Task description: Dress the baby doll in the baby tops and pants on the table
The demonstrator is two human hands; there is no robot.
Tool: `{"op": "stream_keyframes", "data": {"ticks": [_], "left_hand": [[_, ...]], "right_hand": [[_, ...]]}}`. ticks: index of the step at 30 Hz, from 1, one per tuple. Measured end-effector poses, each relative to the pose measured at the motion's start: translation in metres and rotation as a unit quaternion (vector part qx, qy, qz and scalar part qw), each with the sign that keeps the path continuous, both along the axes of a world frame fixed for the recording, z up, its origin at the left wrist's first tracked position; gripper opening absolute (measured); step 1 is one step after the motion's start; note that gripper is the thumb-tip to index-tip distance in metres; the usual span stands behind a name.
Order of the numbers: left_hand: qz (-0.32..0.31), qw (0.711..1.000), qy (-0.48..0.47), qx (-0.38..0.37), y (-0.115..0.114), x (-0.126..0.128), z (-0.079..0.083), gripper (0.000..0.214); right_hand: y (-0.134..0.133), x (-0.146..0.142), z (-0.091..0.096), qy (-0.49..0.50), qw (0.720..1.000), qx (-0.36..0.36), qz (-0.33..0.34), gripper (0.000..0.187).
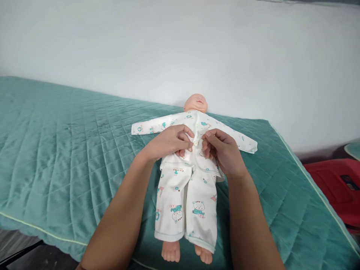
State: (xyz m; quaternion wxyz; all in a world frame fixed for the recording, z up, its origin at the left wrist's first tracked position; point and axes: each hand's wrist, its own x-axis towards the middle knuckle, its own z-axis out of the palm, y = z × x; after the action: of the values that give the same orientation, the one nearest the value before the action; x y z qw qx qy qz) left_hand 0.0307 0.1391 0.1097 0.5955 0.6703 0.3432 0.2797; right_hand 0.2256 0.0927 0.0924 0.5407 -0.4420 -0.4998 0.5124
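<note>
A baby doll (196, 103) lies on its back, head towards the wall and bare feet towards me. It wears a white printed baby shirt (194, 119) with sleeves spread wide, and matching trousers (201, 221). At the middle of the chest my left hand (173, 141) has its fingers curled, thumb and fingertips on the shirt front beside a small pale button (195, 143). Across from it, my right hand (222, 148) pinches the shirt front between thumb and forefinger. The cloth between the right fingertips is partly hidden.
The doll rests on a green quilted cover (84, 161) with pale piping along its edge. Behind stands a white wall (168, 48). A red plastic object (334, 183) is beyond the right edge, and dark floor (22, 247) shows at lower left.
</note>
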Motion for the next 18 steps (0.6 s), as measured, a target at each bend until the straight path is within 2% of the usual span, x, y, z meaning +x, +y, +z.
{"op": "stream_keyframes", "data": {"ticks": [2,5,7,8,10,13,15,18], "left_hand": [[-0.007,1.000,0.008,-0.008,0.000,-0.004,0.001,0.025],[0.006,1.000,0.005,0.002,0.002,-0.005,-0.001,0.019],[0.058,0.998,-0.015,0.029,0.006,-0.003,-0.005,0.015],[0.096,0.994,-0.027,0.050,0.008,-0.001,-0.007,0.015],[0.176,0.978,-0.035,0.106,0.012,0.004,-0.015,0.015],[0.245,0.950,-0.015,0.192,0.005,0.008,-0.029,0.015],[0.249,0.940,-0.003,0.235,-0.013,0.005,-0.040,0.014],[0.235,0.935,0.001,0.266,-0.052,-0.007,-0.058,0.012]], "right_hand": [[0.002,-0.001,-0.003,0.022,0.998,0.023,-0.047,0.019],[0.008,-0.002,-0.010,0.040,0.971,0.094,-0.217,0.016],[0.013,0.000,-0.015,0.023,0.942,0.139,-0.305,0.012],[0.015,0.001,-0.018,0.004,0.934,0.157,-0.320,0.011],[0.017,0.001,-0.021,-0.045,0.935,0.188,-0.297,0.009],[0.015,-0.003,-0.025,-0.165,0.940,0.221,-0.201,0.016],[0.007,-0.009,-0.027,-0.266,0.921,0.245,-0.145,0.026],[-0.014,-0.017,-0.032,-0.376,0.882,0.266,-0.101,0.035]]}}
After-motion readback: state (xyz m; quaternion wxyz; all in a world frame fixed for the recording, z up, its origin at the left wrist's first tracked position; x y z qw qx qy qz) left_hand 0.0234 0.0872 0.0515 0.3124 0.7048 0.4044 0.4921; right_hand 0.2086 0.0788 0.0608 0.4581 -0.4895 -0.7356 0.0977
